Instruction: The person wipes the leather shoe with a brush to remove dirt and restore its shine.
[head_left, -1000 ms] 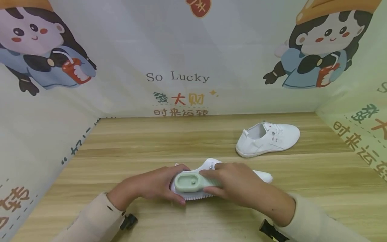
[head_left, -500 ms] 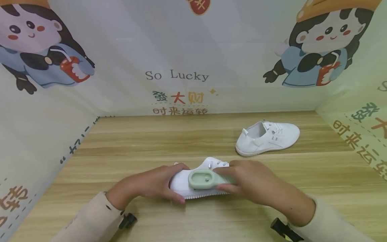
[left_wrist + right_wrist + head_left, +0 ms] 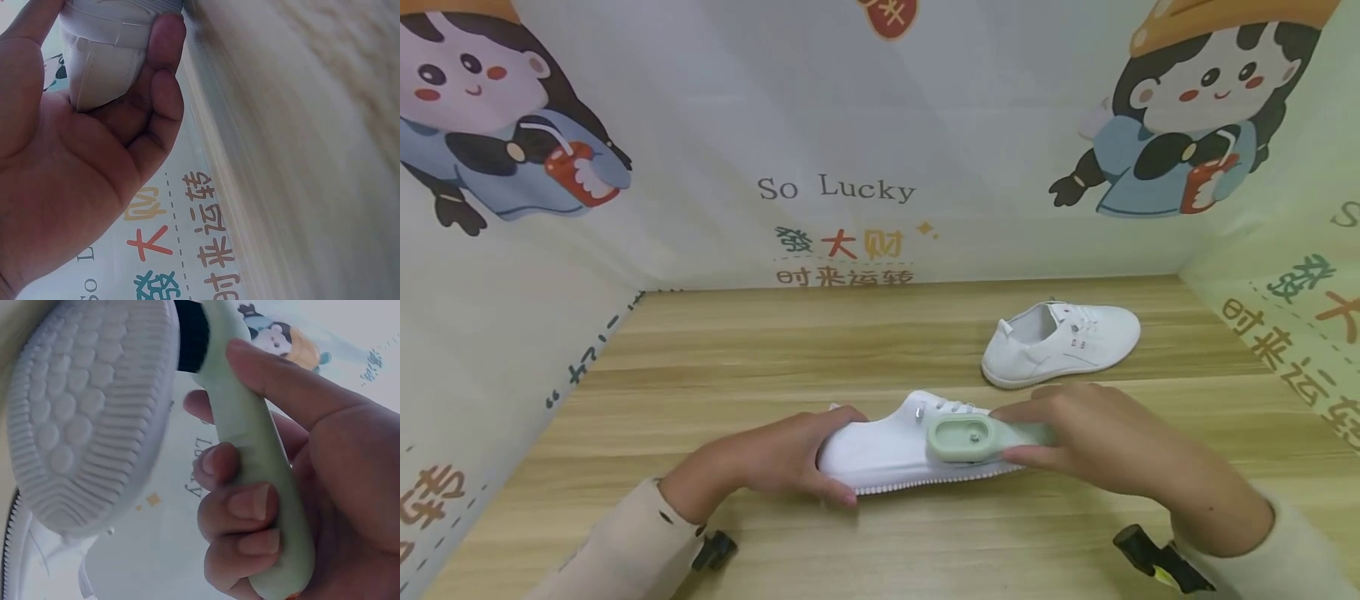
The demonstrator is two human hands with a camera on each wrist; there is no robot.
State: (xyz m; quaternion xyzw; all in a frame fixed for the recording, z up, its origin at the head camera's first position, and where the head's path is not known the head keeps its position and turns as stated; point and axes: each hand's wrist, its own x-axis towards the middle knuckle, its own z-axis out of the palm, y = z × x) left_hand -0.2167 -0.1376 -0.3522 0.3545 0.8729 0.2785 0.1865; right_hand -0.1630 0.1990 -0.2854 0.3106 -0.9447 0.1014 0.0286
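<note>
A white lace-up shoe [image 3: 868, 454] lies across the near part of the table, heel to the left. My left hand [image 3: 790, 454] grips it around the heel; the left wrist view shows the fingers curled about the heel [image 3: 106, 69]. In my right hand [image 3: 1097, 437] is a pale green brush [image 3: 962, 437], held by its handle [image 3: 262, 462]. Its dark bristles [image 3: 192, 336] touch the side of the shoe near the laces and toe. The right wrist view shows the ridged sole [image 3: 94, 419], while the toe is partly hidden in the head view.
A second white shoe [image 3: 1063, 343] stands farther back on the right, toe to the right. The wood-grain table [image 3: 760, 350] ends at a printed cloth wall [image 3: 1000, 167] behind, with more cloth at both sides.
My right hand has slid the brush to the right along the shoe's side, from the heel toward the toe. The left hand keeps its grip on the heel.
</note>
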